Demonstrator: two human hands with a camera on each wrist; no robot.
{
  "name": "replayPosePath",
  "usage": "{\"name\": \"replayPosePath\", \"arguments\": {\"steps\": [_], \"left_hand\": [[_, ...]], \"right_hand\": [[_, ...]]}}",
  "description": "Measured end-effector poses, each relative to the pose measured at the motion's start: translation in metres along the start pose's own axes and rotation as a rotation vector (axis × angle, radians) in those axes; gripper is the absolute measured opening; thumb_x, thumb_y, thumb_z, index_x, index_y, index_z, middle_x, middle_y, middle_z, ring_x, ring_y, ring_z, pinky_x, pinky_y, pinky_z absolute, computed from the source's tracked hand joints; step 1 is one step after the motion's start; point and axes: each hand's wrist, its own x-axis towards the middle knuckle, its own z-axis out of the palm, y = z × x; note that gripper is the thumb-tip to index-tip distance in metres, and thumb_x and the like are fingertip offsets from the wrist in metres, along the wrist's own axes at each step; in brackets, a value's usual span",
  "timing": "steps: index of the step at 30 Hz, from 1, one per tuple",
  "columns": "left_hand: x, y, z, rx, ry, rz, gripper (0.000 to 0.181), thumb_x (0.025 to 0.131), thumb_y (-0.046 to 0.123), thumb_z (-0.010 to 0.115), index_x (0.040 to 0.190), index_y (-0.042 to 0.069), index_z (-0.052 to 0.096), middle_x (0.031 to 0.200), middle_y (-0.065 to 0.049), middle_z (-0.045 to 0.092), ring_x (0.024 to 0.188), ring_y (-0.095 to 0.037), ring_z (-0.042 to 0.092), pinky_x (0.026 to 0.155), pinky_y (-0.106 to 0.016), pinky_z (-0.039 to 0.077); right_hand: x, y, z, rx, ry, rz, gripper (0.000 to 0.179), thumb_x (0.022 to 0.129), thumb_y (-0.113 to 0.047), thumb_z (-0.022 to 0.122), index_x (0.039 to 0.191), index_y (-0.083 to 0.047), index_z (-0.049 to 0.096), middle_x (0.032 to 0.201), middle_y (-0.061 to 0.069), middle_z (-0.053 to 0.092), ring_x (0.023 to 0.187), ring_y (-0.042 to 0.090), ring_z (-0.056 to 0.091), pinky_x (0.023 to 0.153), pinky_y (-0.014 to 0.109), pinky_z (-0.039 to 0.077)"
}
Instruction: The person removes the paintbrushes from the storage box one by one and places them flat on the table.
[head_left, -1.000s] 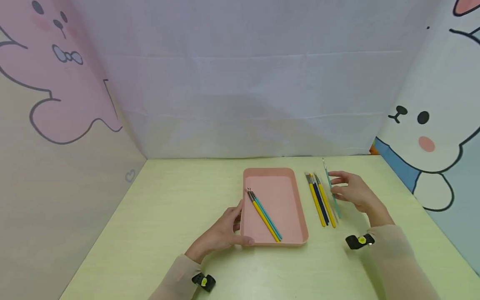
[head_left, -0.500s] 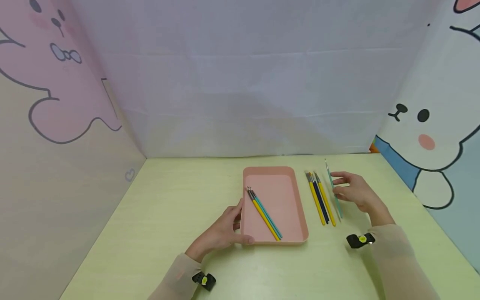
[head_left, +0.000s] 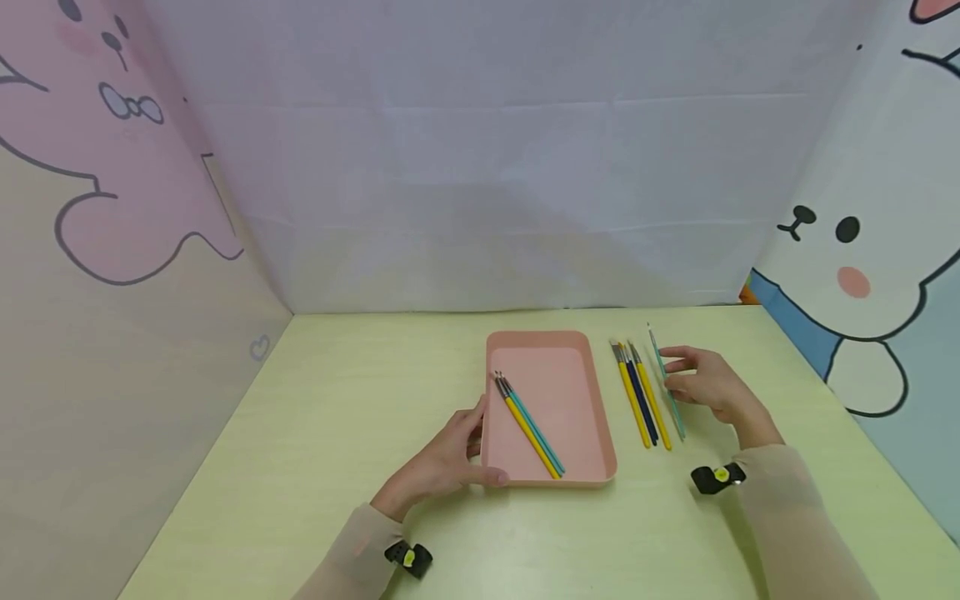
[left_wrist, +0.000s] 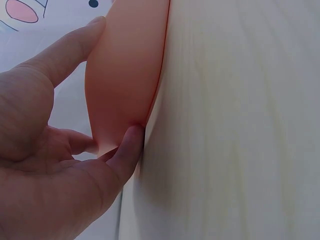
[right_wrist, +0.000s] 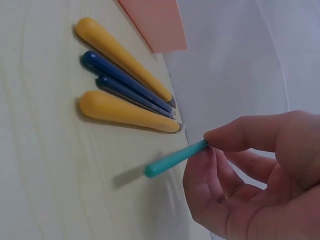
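My left hand (head_left: 450,458) grips the near left corner of a shallow pink tray (head_left: 577,408). In the left wrist view its thumb and fingers (left_wrist: 125,152) lie on the tray's side wall. Inside the tray, a yellow paintbrush (head_left: 529,433) and a teal paintbrush (head_left: 539,433) lie slantwise side by side. To the tray's right, my right hand (head_left: 708,387) pinches another teal paintbrush (head_left: 677,417) between thumb and fingers. Its handle end (right_wrist: 172,162) hangs over the table with a shadow beneath, bristles pointing away from me.
Between tray and right hand, several paintbrushes lie in a row: a yellow one (right_wrist: 125,57) and a second yellow one (right_wrist: 125,112) flank navy ones (right_wrist: 125,82). A pale wall sheet (head_left: 525,208) rises at the table's (head_left: 337,417) back edge. Cartoon-printed sheets line both sides.
The teal paintbrush in my right hand has shifted very slightly, its handle end a little to the right. My left hand keeps its grip on the tray, which stays in place.
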Motion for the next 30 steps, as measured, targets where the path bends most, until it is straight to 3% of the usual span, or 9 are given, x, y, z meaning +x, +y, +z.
{"name": "replayPosePath", "arguments": {"steps": [12,23,30], "left_hand": [[0.0008,0.0002,-0.0002,0.023,0.007,0.002,0.124,0.085,0.016,0.092,0.172,0.028,0.004,0.157,-0.018,0.030,0.139,-0.030,0.053,0.117,-0.041,0.050],[0.0016,-0.0022,-0.0001,0.023,-0.005,0.005,0.125,0.085,0.016,0.092,0.172,0.029,0.004,0.156,-0.016,0.031,0.138,-0.027,0.054,0.114,-0.034,0.052],[-0.0007,0.0002,-0.0007,0.001,-0.003,0.011,0.125,0.086,0.015,0.092,0.172,0.029,0.003,0.157,-0.020,0.029,0.140,-0.032,0.053,0.115,-0.039,0.051]], "right_hand": [[0.0029,0.0021,0.0053,-0.063,0.000,0.052,0.066,0.100,-0.002,0.063,0.160,0.005,0.038,0.143,0.033,0.051,0.106,0.030,0.063,0.078,0.027,0.062],[0.0050,0.0035,0.0086,-0.072,-0.007,0.090,0.064,0.099,0.000,0.064,0.158,0.006,0.040,0.138,0.031,0.054,0.104,0.029,0.062,0.077,0.026,0.062],[0.0045,0.0028,0.0103,-0.078,-0.008,0.085,0.063,0.099,0.000,0.065,0.157,0.009,0.041,0.134,0.030,0.056,0.103,0.028,0.064,0.078,0.027,0.063]]}}
